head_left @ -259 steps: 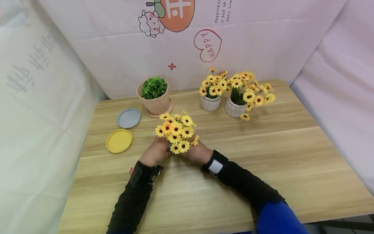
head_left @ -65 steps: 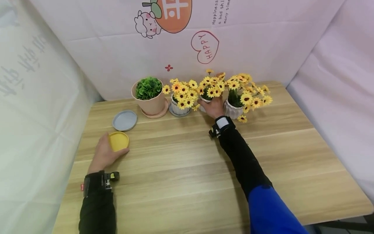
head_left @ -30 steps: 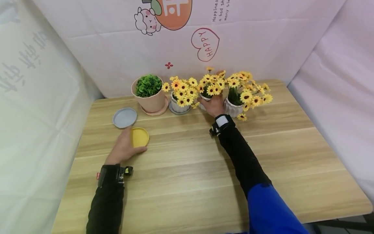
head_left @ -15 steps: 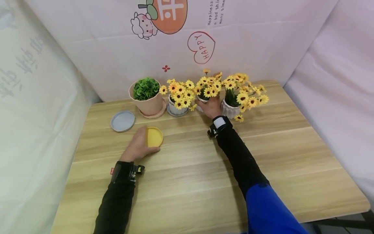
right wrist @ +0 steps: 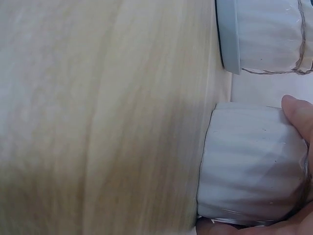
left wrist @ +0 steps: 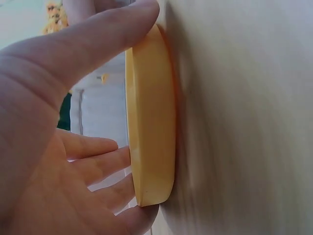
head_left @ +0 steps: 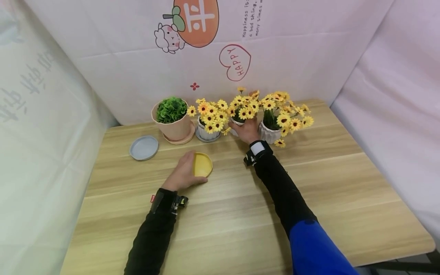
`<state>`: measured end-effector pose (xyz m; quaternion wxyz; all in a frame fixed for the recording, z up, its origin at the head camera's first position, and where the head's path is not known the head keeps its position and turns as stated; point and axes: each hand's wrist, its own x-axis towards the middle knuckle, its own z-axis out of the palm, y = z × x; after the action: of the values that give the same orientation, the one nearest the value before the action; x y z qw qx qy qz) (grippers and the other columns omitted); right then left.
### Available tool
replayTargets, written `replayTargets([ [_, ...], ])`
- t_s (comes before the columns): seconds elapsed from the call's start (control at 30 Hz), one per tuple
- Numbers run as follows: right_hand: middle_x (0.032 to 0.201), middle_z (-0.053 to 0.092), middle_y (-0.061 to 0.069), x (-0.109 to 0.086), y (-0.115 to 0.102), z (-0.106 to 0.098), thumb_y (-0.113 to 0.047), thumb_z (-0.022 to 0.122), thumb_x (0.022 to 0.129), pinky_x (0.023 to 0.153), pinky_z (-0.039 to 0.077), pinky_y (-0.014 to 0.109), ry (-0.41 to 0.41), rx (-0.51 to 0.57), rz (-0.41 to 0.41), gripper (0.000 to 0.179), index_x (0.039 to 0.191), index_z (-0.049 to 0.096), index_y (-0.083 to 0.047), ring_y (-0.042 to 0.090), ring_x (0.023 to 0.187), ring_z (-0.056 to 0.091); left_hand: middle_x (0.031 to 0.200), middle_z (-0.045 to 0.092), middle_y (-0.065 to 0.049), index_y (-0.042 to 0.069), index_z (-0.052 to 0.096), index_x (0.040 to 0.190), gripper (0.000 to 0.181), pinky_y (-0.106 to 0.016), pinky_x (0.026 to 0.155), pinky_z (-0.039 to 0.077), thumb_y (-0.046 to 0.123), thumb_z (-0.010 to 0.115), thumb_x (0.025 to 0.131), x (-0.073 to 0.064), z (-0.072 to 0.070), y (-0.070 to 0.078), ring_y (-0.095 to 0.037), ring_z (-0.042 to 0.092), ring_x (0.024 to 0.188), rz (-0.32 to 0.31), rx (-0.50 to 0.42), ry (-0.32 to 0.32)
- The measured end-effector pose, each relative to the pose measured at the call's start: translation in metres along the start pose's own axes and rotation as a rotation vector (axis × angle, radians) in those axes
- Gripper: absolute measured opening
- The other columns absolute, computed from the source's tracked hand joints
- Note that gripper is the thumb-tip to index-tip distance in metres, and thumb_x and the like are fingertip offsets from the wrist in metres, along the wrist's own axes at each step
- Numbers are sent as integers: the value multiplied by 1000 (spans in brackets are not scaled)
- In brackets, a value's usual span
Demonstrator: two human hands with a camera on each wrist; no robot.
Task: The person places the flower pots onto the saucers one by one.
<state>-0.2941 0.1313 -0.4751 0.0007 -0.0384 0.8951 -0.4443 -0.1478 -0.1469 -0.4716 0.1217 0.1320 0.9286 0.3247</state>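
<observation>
My left hand [head_left: 181,174] grips a yellow saucer [head_left: 203,165] at mid-table, thumb on the near edge and fingers at the far side. In the left wrist view the saucer [left wrist: 155,117] lies low over the wood, its rim between thumb and fingertips. At the back, my right hand [head_left: 249,131] holds the middle pot of yellow daisies [head_left: 245,108]. The right wrist view shows this white ribbed pot [right wrist: 252,164] on the tabletop, with the thumb on one side and fingers on the other. The hand partly covers it in the head view.
Left of the held pot, another daisy pot [head_left: 207,132] stands on a grey saucer [head_left: 208,139]. Further left is a pink pot [head_left: 174,128] with a green plant. A third daisy pot [head_left: 269,132] stands right of my hand. A loose grey-blue saucer [head_left: 144,148] lies at left.
My left hand has taken the yellow saucer and brought it rightward. The daisy pot both hands held earlier now stands on a grey saucer at the back. My right hand has stayed on the middle pot recently.
</observation>
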Motion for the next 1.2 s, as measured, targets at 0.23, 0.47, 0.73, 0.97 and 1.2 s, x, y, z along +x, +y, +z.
replayTargets([
  [0.23, 175, 9, 28, -2, -1, -1, -46, 69, 100, 132, 25, 58, 7, 13, -5, 105, 171, -1, -13, 46, 161, 20, 171, 25, -29, -7, 18, 165, 122, -53, 132, 26, 34, 94, 79, 10, 12, 15, -44, 24, 160, 39, 2, -35],
  [0.47, 170, 29, 20, -1, 0, -1, -37, 77, 97, 132, 27, 52, 81, 10, -126, 96, 168, 16, -13, 39, 157, 33, 170, 27, -28, -6, 19, 165, 122, -53, 132, 26, 36, 94, 79, 15, 23, 23, -43, 25, 160, 71, 11, -38],
  [0.73, 175, 14, 26, -15, -5, -5, -42, 69, 101, 134, 20, 55, -33, 19, 27, 99, 170, 8, -7, 42, 160, 26, 171, 25, -27, -4, 18, 166, 122, -52, 133, 24, 38, 94, 79, 14, 26, 20, -43, 23, 161, 75, -2, -35],
  [0.97, 174, 23, 21, -22, -2, -3, -40, 71, 100, 131, 30, 51, -63, 30, 16, 98, 170, 10, -8, 38, 157, 34, 170, 27, -26, -4, 20, 165, 121, -52, 133, 26, 37, 94, 78, 13, 24, 21, -43, 25, 160, 74, -3, -40],
  [1.2, 76, 54, 10, -29, 2, -5, -60, 66, 97, 81, 47, 40, -95, -54, 106, 64, 109, 62, 2, 26, 74, 54, 171, 27, -25, -3, 20, 166, 121, -53, 132, 26, 38, 93, 79, 12, 23, 21, -42, 24, 160, 70, 3, -42],
])
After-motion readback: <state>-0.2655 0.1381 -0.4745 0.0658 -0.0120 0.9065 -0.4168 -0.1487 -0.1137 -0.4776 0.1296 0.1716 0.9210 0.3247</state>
